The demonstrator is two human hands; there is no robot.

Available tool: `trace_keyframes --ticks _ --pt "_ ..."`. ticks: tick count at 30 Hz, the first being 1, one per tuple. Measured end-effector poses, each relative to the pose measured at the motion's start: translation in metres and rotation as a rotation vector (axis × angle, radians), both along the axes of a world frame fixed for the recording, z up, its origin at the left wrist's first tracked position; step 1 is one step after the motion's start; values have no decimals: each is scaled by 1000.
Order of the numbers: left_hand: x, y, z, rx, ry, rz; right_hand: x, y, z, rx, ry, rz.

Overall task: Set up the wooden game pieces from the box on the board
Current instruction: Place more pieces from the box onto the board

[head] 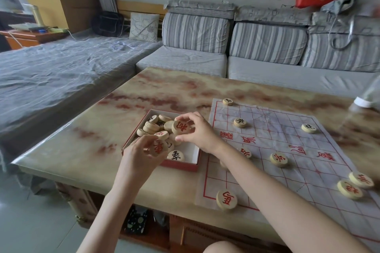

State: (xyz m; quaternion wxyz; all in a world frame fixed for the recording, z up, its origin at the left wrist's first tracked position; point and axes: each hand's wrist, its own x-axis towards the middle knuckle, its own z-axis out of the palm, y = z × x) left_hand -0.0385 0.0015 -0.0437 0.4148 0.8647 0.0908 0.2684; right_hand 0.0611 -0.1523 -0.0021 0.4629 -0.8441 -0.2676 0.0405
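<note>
1. I recorded the left hand (141, 155) grasping a red-marked piece (158, 148) over the 7 o'clock side of the box (183, 166).
2. The right hand (198, 132) pinched a second red piece (181, 127) over the box's 2 o'clock side.
3. The box sat just beside the board (273, 129), at its 9 o'clock.
4. Loose pieces (152, 126) remained in the box.

box (176, 165) left of board (320, 144) | both on table (156, 86) | sofa (267, 63) behind

Glossy marbled table (144, 92); creased, seemingly paper board (287, 141); smooth wooden pieces (278, 159); striped cloth sofa (195, 33).
</note>
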Motion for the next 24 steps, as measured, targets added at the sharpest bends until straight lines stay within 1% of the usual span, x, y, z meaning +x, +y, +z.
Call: trace_keyframes --ticks 4,8,11,13,18,21,24 --pt "-15 -27 3 11 -6 -147 -23 -44 1 3 27 -20" --pt "-29 -51 3 76 25 -237 -49 -91 6 -47 59 -31" --pt "-38 -68 -1 76 33 -324 -73 -123 1 -170 21 -73" --pt "-43 -77 -7 90 56 -359 -88 -140 -6 -214 31 -69" --pt "-49 -90 -21 122 103 -365 -109 -168 -31 -301 19 -105" --pt "-49 -95 -23 176 127 -363 -114 -175 -45 -365 19 -143" --pt "-49 -98 -25 211 129 -344 -117 -175 -53 -383 -11 -137"
